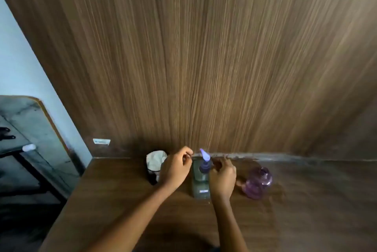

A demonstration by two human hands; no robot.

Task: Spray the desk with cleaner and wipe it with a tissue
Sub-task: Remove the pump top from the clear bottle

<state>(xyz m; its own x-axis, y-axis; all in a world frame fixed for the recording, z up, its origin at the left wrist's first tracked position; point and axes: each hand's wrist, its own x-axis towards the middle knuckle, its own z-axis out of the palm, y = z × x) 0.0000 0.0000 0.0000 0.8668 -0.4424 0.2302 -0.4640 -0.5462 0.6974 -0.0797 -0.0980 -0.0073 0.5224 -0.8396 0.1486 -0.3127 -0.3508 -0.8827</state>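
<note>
Hands [176, 168] [222, 178] flank cleaner bottle [201, 180]; tissues [156, 159] left.

On the wooden desk [126, 200]: one pump-top cleaner bottle [201, 178], one purple plastic bottle [258, 183], one dark holder of white tissue [155, 167]. Two bare hands, left [176, 168] and right [222, 177]. One small label on the wood wall panel [101, 141].

Whole view soft and blurred, label on the cleaner bottle [201, 180] too small to read, its right side hidden behind the right hand [222, 178], tissue holder [156, 167] partly covered by the left hand [176, 167], both forearms cut by bottom edge.
</note>
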